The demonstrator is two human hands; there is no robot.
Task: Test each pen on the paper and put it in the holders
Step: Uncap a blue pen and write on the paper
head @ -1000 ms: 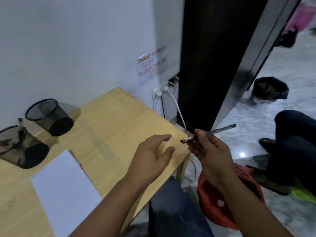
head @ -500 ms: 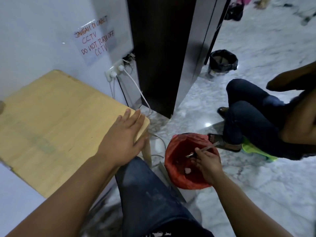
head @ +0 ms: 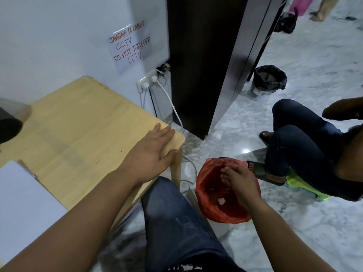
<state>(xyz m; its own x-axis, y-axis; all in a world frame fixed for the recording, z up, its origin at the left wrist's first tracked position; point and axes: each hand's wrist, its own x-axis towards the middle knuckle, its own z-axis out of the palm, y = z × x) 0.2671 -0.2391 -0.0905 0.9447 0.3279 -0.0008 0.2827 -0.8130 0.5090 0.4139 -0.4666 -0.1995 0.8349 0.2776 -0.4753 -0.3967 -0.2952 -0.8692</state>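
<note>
Now, left hand (head: pixel 151 154): lying flat, fingers spread, bracing on the pale wooden surface (head: pixel 78 122).
Right hand (head: pixel 238 183): reaching fingers-down into the red-lined bin (head: pixel 208 201); grip unclear.

Dark holder (head: pixel 8 124) and paper (head: pixel 21 195), cut by left edge

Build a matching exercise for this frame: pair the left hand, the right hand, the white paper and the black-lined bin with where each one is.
Things:
1. left hand
2. right hand
3. white paper
4. black-lined bin

Places:
A. on the floor beside the dark door
B. flat on the table's corner
C. at the table's near left edge
D. over the red-lined bin

Pairs: 1-B, 2-D, 3-C, 4-A
</note>
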